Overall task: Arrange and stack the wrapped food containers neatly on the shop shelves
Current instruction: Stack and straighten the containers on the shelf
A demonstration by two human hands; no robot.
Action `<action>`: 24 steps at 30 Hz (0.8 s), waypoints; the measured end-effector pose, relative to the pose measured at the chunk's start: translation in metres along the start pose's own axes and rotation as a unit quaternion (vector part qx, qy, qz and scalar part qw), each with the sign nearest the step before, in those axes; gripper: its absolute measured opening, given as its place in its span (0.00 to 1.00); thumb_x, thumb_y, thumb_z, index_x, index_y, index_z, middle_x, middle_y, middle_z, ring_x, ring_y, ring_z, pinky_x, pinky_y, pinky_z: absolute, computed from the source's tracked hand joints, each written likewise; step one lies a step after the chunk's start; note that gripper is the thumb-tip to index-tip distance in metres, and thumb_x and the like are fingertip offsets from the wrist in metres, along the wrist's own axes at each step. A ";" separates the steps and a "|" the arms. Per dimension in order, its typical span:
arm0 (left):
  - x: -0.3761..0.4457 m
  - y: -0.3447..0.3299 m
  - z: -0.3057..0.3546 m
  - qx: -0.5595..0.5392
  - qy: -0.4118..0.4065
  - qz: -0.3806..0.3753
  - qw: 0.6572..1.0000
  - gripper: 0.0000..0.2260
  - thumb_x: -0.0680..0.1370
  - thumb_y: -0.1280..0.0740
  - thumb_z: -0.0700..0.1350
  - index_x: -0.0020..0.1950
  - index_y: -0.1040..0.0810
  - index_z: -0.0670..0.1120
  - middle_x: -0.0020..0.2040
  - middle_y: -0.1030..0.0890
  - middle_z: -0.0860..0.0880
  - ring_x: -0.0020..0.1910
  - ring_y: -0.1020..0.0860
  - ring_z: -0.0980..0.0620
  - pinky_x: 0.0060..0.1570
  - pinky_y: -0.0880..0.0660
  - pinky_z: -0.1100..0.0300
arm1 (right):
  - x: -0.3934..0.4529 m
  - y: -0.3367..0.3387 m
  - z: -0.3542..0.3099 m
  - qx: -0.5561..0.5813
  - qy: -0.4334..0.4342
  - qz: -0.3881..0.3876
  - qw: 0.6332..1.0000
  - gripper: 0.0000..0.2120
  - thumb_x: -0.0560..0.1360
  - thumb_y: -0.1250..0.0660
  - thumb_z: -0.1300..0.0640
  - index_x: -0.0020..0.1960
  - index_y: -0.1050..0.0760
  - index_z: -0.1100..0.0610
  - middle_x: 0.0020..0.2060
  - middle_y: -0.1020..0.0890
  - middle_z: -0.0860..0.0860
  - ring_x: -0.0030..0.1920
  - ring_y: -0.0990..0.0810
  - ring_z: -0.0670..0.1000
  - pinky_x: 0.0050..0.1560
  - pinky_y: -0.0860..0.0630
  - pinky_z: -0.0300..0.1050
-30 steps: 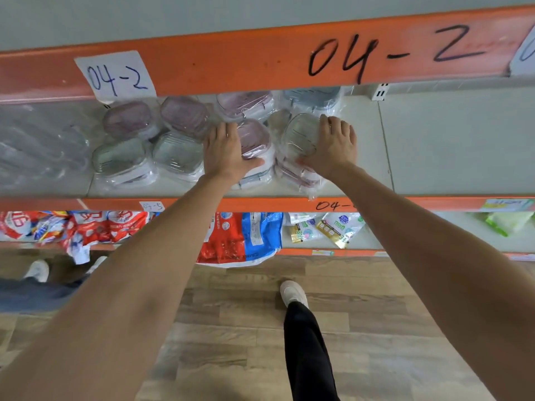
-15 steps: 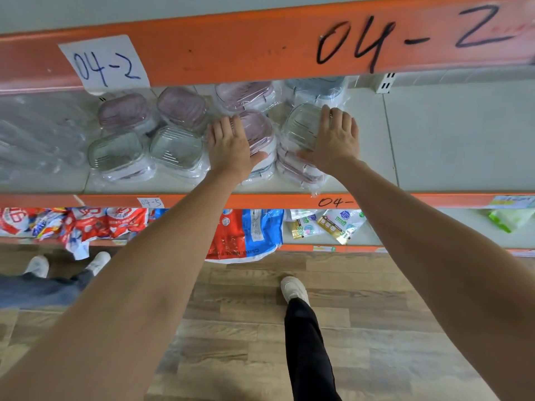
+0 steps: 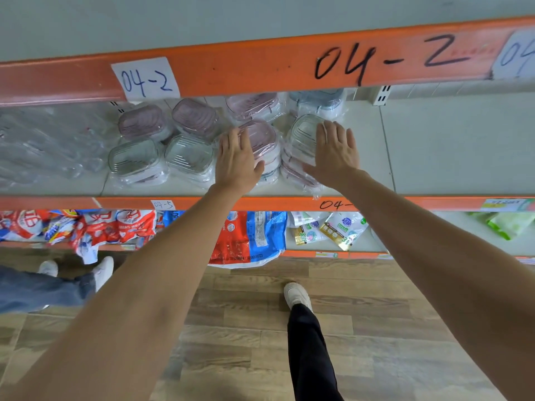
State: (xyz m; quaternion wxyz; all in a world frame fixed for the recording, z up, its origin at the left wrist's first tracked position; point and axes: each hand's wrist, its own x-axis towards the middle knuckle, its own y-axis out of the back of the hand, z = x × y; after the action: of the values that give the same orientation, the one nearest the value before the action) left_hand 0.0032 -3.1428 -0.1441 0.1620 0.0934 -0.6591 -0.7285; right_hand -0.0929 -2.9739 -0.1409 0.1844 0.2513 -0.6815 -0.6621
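Observation:
Several plastic-wrapped food containers sit on the middle shelf (image 3: 434, 157). My left hand (image 3: 236, 159) lies flat with straight fingers against the left side of a stack topped by a pink-lidded container (image 3: 262, 138). My right hand (image 3: 335, 153) lies flat with spread fingers on the right side of a stack topped by a clear-lidded container (image 3: 304, 134). To the left stand two more clear-lidded containers (image 3: 136, 159) (image 3: 189, 154) with pink-lidded ones (image 3: 143, 123) behind. More containers (image 3: 317, 101) sit at the back, partly hidden by the upper rail.
An orange upper shelf rail (image 3: 260, 63) marked 04-2 overhangs the containers. Clear wrapped goods (image 3: 49, 143) fill the shelf's left end. Coloured packets (image 3: 249, 238) hang off the lower shelf. Another person's legs (image 3: 43, 287) stand at the left on the wooden floor.
Both hands have opened from a loose hold on the two stacks to flat, straight fingers. The view has tilted slightly.

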 end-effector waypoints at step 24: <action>-0.132 0.232 0.026 -0.036 -0.152 -0.111 0.981 0.09 0.76 0.36 0.39 0.49 0.18 0.38 0.49 0.17 0.43 0.47 0.20 0.47 0.49 0.26 0.55 | -0.189 0.190 -0.042 0.039 0.100 -0.010 0.994 0.21 0.76 0.34 0.54 0.65 0.31 0.63 0.59 0.24 0.57 0.57 0.24 0.55 0.51 0.29 0.42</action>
State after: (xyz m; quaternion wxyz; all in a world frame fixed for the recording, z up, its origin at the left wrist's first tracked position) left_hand 0.1432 -3.0899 0.0785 -0.0193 0.0484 -0.6351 -0.7707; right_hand 0.0654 -2.8979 0.0657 0.2346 0.3302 -0.6825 -0.6084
